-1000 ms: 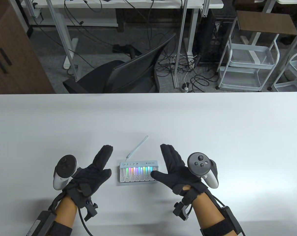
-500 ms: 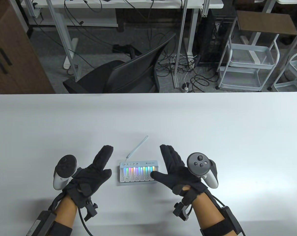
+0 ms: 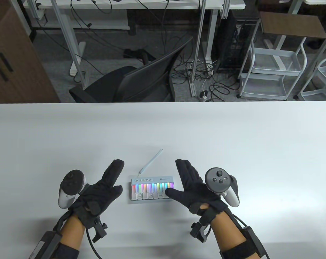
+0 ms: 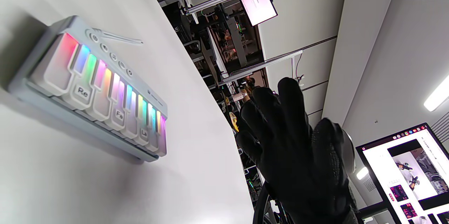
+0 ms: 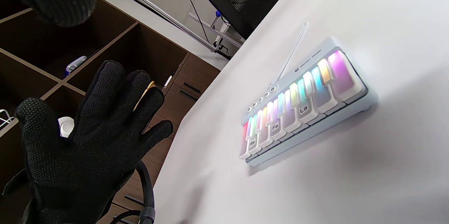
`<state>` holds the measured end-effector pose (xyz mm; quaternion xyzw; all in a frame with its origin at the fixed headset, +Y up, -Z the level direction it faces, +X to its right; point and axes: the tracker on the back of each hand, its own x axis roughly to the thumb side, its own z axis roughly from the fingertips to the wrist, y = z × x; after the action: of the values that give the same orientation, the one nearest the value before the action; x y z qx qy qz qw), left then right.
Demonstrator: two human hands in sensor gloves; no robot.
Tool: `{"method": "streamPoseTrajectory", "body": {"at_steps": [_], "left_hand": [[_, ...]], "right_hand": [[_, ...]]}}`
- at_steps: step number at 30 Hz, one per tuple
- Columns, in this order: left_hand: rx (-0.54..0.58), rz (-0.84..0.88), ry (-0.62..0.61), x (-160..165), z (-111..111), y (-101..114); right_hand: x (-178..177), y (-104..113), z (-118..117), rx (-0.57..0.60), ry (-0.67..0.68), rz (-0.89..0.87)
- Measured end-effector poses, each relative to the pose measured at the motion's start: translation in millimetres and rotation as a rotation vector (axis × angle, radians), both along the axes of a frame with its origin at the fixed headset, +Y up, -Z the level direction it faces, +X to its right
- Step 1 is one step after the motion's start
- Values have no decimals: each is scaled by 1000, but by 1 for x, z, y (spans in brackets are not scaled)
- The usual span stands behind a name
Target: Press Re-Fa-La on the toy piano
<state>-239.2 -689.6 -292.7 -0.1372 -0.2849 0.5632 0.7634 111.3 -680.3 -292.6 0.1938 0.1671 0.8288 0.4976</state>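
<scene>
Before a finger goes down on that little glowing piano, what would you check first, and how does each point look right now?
1. Toy piano lies flat on the table: ok.
2. Re key, Fa key and La key labels readable: ok.
3. Keys lit: ok.
4. Left hand off the piano, fingers spread: ok.
5. Right hand off the keys: cannot tell from above; the wrist views show no finger on them.
</scene>
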Motion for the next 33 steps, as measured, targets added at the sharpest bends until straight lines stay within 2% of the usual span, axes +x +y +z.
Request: {"method": "streamPoseTrajectory", "body": {"at_steps": [10, 16, 21, 24, 28, 33], "left_hand": [[-1, -3, -3, 0, 0, 0], [3, 3, 1, -1, 0, 0], [7, 11, 5, -2, 0, 1], [7, 11, 6, -2, 0, 1], [9, 13, 7, -3, 0, 1], [10, 12, 6, -4, 0, 1]], "right_hand": [[-2, 0, 0, -13, -7, -11], [-10, 16, -3, 10, -24, -9], [-34, 39, -12, 105, -33, 165], [-57, 45, -16, 166, -3, 288], [-91, 37, -17, 227, 63, 461], [-121, 7, -16, 203, 156, 618]]}}
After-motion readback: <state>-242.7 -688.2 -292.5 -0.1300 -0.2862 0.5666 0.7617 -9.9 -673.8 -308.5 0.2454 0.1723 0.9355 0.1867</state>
